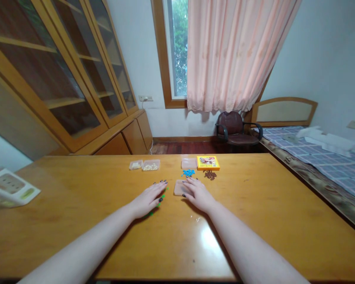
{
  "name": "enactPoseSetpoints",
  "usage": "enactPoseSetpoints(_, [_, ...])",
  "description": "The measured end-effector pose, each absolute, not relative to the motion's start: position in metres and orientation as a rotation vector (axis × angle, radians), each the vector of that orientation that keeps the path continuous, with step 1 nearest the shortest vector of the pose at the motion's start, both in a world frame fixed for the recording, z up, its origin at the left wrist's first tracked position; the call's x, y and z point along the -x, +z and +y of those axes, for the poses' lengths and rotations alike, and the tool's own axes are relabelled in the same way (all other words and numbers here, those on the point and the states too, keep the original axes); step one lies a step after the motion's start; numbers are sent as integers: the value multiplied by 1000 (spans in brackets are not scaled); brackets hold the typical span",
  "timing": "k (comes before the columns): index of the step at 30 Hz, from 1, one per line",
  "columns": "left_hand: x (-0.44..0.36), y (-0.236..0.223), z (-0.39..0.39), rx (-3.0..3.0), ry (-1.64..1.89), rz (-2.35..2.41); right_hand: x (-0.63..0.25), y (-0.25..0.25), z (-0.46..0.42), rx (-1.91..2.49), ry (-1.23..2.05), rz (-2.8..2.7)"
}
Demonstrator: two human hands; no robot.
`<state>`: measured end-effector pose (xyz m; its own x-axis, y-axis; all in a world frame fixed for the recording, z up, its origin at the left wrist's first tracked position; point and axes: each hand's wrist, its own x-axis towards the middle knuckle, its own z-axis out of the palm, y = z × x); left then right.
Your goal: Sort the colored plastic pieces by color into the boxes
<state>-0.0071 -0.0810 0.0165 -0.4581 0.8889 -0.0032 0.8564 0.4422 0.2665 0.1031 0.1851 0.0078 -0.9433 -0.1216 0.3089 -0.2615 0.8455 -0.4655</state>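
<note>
Left hand [148,199], extended and gripping nothing visible, borders green bits [159,205] on the tabletop [269,205], perhaps corralling them; right hand [200,196], likewise outstretched, overlaps the box [178,187], perhaps steadying it

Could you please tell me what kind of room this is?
Probably a bedroom also used as a study: there is a bed, a glass-fronted cabinet and a wooden table.

Brown pieces [210,175] lie before the yellow box [208,163], blue pieces [188,173] front-left. Nearer than the box, the right hand [198,194] overlaps a pale tray [178,188]; leftward, the left hand [148,200] partly hides green pieces [163,196].
</note>
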Motion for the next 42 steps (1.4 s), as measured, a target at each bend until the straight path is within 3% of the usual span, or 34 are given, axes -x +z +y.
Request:
enactPoseSetpoints(6, [-1, 13, -110, -1516, 214, 2562, -108, 15, 188, -195, 825, -2753])
enactPoseSetpoints(14, [-7, 10, -71, -1465, 237, 2570, -107, 11, 194, -237, 781, -2758])
enactPoseSetpoints(21, [-43, 12, -58, -1519, 276, 2470, -95, -3, 203, -62, 943, -2550])
enactPoseSetpoints(31, [-69, 11, -3, -1720, 616, 2184, -90, -7, 210, 20, 1065, -2413])
enactPoseSetpoints(42, [-55, 15, -15, -1697, 959, 2057, -95, -5, 198, -223, 1058, -2652])
